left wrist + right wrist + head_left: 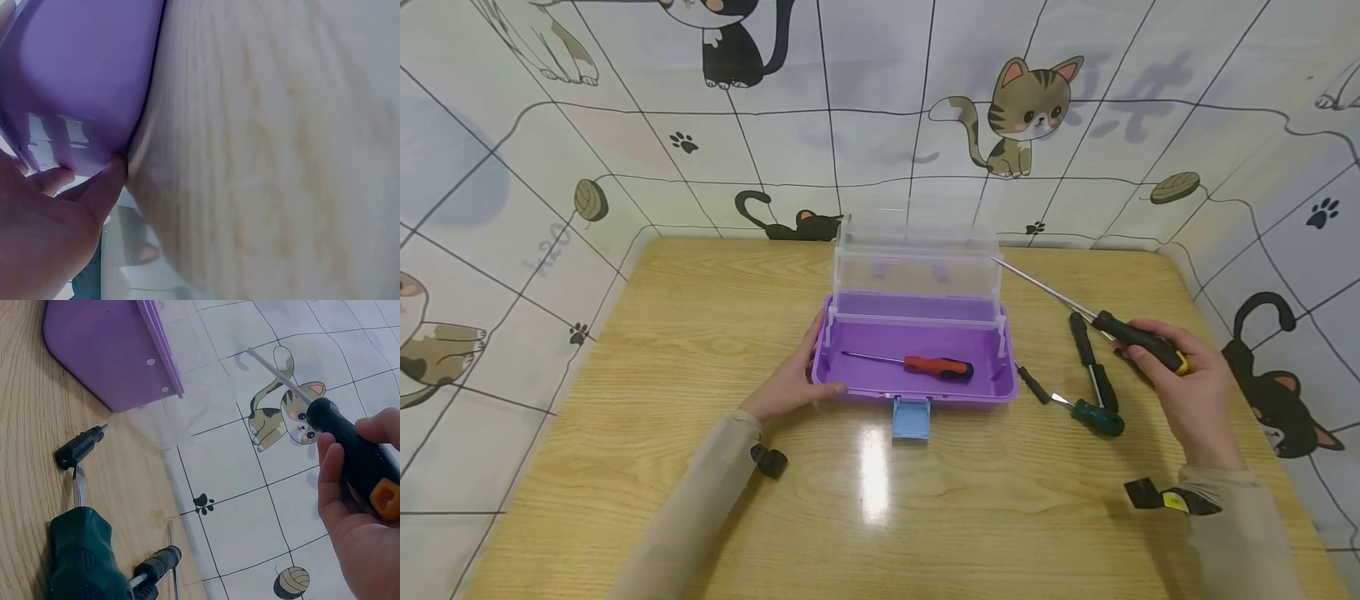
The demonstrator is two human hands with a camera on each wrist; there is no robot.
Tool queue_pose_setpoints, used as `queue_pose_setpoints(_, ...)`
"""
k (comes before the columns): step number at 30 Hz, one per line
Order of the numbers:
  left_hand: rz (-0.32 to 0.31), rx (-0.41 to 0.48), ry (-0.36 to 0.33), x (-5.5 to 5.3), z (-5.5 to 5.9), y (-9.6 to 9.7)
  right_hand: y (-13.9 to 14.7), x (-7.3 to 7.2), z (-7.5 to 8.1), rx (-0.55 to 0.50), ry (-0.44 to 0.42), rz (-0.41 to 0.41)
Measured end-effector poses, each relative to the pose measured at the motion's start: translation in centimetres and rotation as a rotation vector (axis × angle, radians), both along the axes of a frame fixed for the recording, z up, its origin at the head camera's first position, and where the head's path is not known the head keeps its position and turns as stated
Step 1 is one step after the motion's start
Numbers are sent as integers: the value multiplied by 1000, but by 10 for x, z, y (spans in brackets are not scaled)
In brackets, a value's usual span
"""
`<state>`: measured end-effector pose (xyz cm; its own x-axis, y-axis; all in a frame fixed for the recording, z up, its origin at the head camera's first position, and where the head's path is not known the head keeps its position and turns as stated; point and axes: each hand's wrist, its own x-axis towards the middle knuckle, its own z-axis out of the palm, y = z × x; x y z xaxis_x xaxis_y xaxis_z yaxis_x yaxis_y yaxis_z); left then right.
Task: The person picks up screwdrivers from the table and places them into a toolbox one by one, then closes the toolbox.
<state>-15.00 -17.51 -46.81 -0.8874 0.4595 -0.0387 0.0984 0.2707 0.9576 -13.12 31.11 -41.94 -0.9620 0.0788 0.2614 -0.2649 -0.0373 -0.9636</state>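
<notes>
Left hand: fingers and thumb clamped round the near-left corner of a purple plastic box.
Right hand: fingers wrapped round the black-and-yellow handle of a long-shafted metal screwdriver, raised, tip pointing left and far.
Box: mid-table, clear lid standing open, pale-blue latch at the near side.
Inside: red-and-black screwdriver, tip left.
Right of box: green-handled screwdriver and short black tool on the wooden table.

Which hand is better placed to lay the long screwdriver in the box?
Probably the right hand: it holds the long screwdriver raised, while the left hand grips the left end of the purple box.
</notes>
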Motion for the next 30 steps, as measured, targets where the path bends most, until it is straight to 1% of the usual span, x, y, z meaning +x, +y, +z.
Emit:
queue_pose_setpoints(4, -9, -7, 4, -1, 1, 0, -3, 1, 1, 13, -1, 32)
queue_pose_setpoints(9, -6, -27, 7, -1, 1, 0, -7, 0, 2, 12, 40, 82)
queue_pose_setpoints(12, -7, -24, 5, -1, 1, 0, -9, -1, 3, 36, 51, 92)
queue_pose_setpoints(18, -5, -18, 0, -1, 3, 0, -11, 0, 4, 91, 47, 101)
queue_pose_setpoints(25, 2, -19, -5, 0, 5, 1, -16, 0, 2, 134, 21, 97)
queue_pose_setpoints(30, 7, -16, -11, 0, 5, 1, -19, 0, 1, 204, -1, 88)
